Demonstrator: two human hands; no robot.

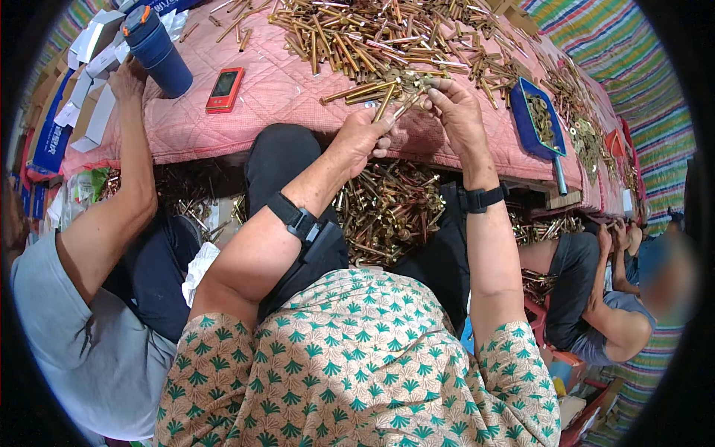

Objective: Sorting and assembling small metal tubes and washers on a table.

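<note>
My left hand (363, 138) is closed round a couple of long brass-coloured bolts (384, 102), which point up and away from me. Close by on the right, my right hand (458, 112) has its thumb and fingertips pinched together at the far end of one bolt. Whatever small piece lies in that pinch is too small to make out. Both hands are over the near edge of the table, which has a pink quilted cover (290, 100). Just beyond them spreads a big heap of loose bolts (350, 45).
A blue scoop (519, 119) holding washers lies right, near loose washers (587, 141). Left are a red-framed device (225, 90), a blue tumbler (158, 56) and white boxes (93, 119). More bolts (387, 208) fill the space below the table edge. People sit on both sides.
</note>
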